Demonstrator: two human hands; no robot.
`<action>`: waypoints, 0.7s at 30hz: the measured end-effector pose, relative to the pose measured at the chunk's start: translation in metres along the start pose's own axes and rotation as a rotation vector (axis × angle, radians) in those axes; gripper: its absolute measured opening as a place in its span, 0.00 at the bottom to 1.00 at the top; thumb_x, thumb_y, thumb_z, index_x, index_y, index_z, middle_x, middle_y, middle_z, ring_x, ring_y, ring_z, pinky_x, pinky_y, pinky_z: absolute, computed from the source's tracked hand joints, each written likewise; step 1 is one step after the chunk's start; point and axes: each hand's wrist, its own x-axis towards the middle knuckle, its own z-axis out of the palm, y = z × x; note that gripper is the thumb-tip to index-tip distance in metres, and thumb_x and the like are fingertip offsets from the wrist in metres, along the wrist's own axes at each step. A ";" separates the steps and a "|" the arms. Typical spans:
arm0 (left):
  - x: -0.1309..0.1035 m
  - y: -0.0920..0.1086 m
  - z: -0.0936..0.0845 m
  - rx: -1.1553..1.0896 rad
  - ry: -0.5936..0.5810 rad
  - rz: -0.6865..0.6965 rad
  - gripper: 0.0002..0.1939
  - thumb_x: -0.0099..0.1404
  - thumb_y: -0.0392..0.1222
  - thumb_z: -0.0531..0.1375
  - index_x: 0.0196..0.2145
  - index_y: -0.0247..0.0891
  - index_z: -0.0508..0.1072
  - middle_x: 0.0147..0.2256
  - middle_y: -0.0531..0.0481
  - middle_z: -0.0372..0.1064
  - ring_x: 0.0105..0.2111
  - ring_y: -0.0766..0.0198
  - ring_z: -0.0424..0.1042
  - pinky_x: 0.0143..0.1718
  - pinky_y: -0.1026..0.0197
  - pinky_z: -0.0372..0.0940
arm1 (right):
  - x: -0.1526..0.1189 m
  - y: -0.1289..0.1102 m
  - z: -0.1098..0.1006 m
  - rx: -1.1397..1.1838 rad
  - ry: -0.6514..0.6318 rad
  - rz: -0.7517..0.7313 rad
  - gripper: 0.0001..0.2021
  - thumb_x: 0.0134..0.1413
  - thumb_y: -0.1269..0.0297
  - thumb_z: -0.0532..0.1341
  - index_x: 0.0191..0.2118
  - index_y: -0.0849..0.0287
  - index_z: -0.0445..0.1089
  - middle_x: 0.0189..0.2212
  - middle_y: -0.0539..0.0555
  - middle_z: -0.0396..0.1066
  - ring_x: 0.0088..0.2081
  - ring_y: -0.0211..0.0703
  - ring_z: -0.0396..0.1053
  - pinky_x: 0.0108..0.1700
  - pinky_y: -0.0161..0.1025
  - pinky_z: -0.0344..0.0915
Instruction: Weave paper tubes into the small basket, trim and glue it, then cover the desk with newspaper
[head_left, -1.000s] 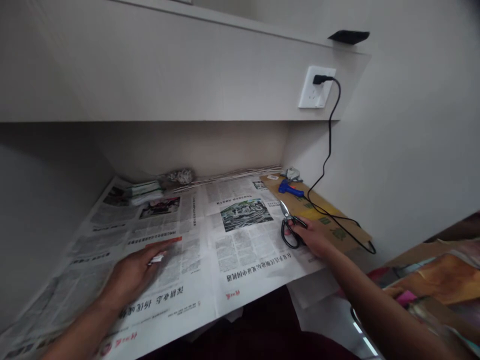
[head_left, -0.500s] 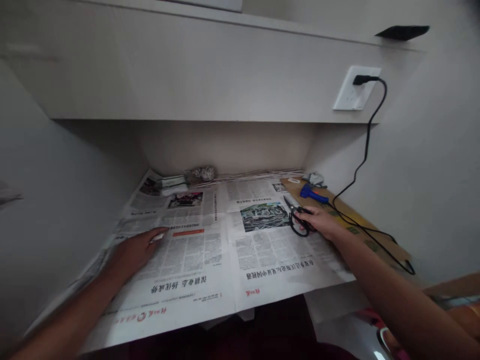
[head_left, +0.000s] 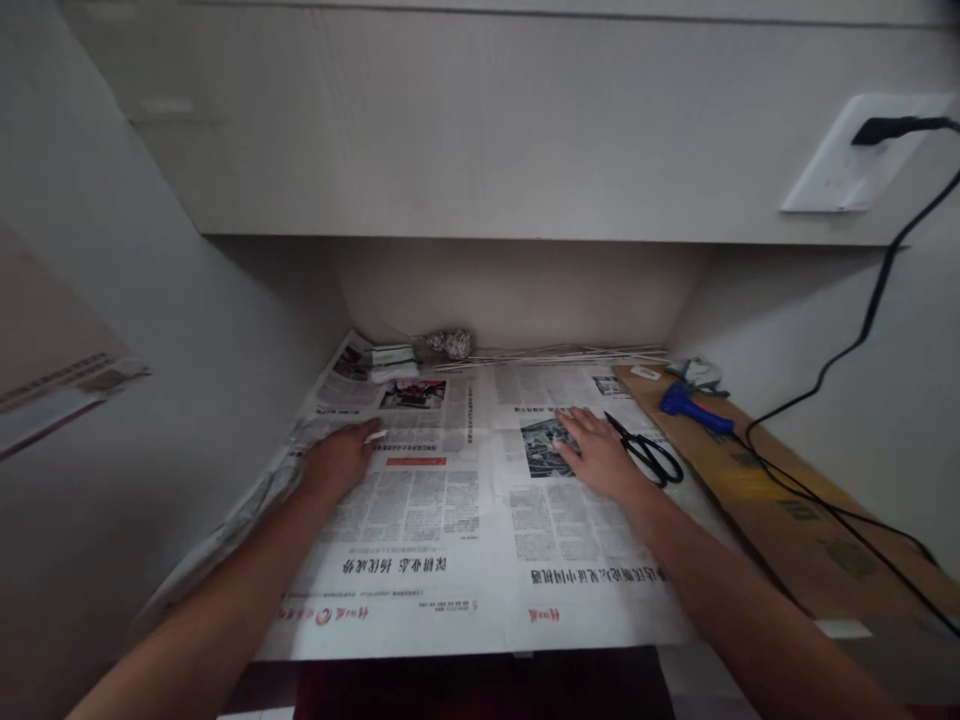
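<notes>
My left hand [head_left: 337,462] is closed on the left side of the newspaper [head_left: 480,585], with a small white piece [head_left: 376,436] showing at its fingertips. What kind of piece it is, I cannot make out. Over the printed photo on the paper's right half, my right hand [head_left: 596,452] is open, fingers spread and palm down. Black-handled scissors [head_left: 645,450] lie just beyond its right side, blades pointing away from me. A blue glue gun [head_left: 696,408] rests on a cardboard sheet [head_left: 780,510] further right.
Thin pale sticks [head_left: 555,356] line the back wall. A speckled bundle [head_left: 450,344] and a stack of white packets [head_left: 394,362] are at the back left. A black cord [head_left: 862,330] runs from the wall socket [head_left: 847,180] across the cardboard. A panel [head_left: 525,140] overhangs the back.
My right hand has let go of the scissors, which now lie on the newspaper, and has moved left with its fingers spread. My left hand still holds the white piece. The view has shifted.
</notes>
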 end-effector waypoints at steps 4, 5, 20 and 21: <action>0.006 -0.027 0.001 0.033 -0.028 -0.075 0.27 0.72 0.50 0.42 0.64 0.44 0.60 0.59 0.39 0.65 0.53 0.47 0.70 0.48 0.51 0.65 | -0.008 0.012 0.013 -0.108 -0.038 -0.111 0.27 0.65 0.52 0.49 0.65 0.59 0.59 0.64 0.64 0.56 0.66 0.58 0.51 0.64 0.56 0.50; 0.007 -0.032 0.000 0.039 -0.036 -0.093 0.27 0.72 0.51 0.42 0.64 0.44 0.59 0.58 0.39 0.66 0.52 0.47 0.70 0.47 0.51 0.65 | -0.010 0.016 0.013 -0.112 -0.032 -0.122 0.27 0.65 0.52 0.49 0.65 0.59 0.59 0.64 0.64 0.56 0.66 0.57 0.52 0.64 0.55 0.50; 0.021 0.048 -0.006 0.024 -0.086 0.051 0.26 0.69 0.43 0.49 0.64 0.47 0.59 0.49 0.41 0.74 0.46 0.49 0.75 0.42 0.54 0.66 | 0.012 -0.068 0.005 0.098 -0.292 -0.214 0.34 0.62 0.41 0.47 0.69 0.49 0.47 0.70 0.59 0.41 0.70 0.57 0.36 0.66 0.59 0.39; 0.025 0.062 -0.003 0.017 -0.086 0.088 0.26 0.68 0.43 0.50 0.63 0.48 0.59 0.49 0.41 0.74 0.46 0.50 0.75 0.42 0.55 0.66 | 0.011 -0.081 0.007 0.105 -0.326 -0.275 0.34 0.62 0.40 0.49 0.69 0.47 0.47 0.70 0.58 0.40 0.70 0.58 0.34 0.66 0.60 0.37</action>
